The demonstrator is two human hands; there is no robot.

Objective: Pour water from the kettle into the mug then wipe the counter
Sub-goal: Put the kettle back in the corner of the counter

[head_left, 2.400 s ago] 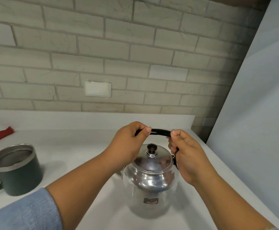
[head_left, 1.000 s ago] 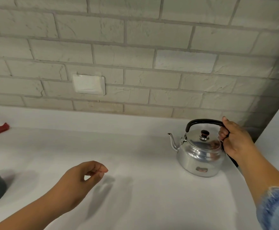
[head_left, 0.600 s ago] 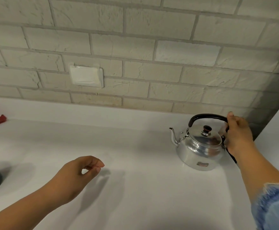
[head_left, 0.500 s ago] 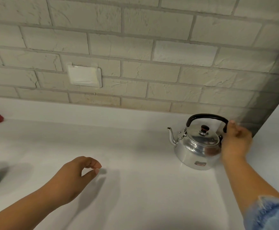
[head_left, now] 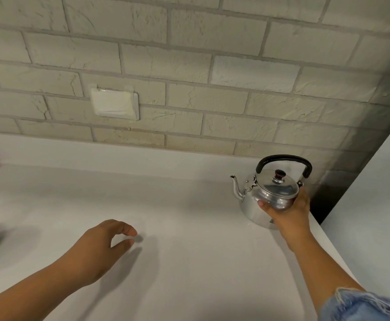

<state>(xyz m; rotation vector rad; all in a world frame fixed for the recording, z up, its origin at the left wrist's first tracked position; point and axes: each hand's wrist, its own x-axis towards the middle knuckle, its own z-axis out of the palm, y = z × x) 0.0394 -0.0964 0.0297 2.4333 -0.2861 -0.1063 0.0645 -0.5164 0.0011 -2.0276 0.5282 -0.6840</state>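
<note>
The right hand point(head_left: 290, 210) wraps its fingers around the body of the steel kettle point(head_left: 267, 200) standing upright on the white counter point(head_left: 189, 205). The left hand point(head_left: 103, 246) hovers loosely curled, grasping nothing.

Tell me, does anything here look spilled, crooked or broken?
Nothing stands out. The kettle stands upright on the dry-looking counter, lid on, right hand cupping its body. The left hand hovers empty, and no puddle shows.
</note>
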